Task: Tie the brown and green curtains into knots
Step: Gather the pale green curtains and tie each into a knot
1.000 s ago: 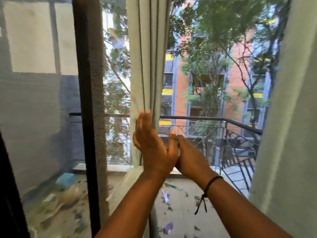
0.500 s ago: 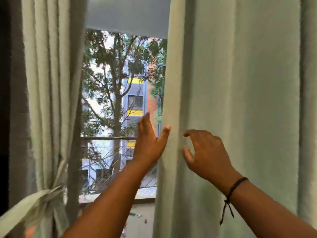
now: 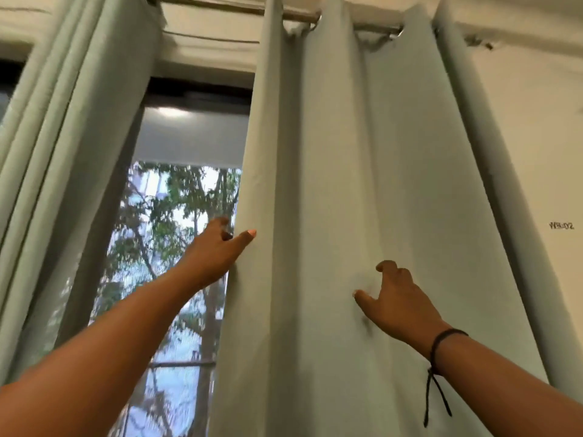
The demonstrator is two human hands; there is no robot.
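A pale green curtain (image 3: pixel 331 184) hangs in long folds from a metal rod (image 3: pixel 299 18) and fills the middle and right of the view. My left hand (image 3: pixel 214 257) is at its left edge, thumb in front of the cloth and fingers behind it, holding that edge. My right hand (image 3: pixel 400 301), with a black cord on the wrist, lies against the curtain's front. Its fingers are curled and apart, and the cloth puckers slightly by the thumb. A second green curtain (image 3: pixel 63 146) hangs gathered at the left. No brown curtain is in view.
Between the two curtains is a tall window (image 3: pixel 176 253) with a dark frame, with trees outside. A white wall (image 3: pixel 542 137) with a small printed label (image 3: pixel 561 226) stands to the right of the curtain.
The view swung from the left curtain to the right one and tilted up towards the rod. My hands left the left curtain, moved apart, and now sit on the right curtain.
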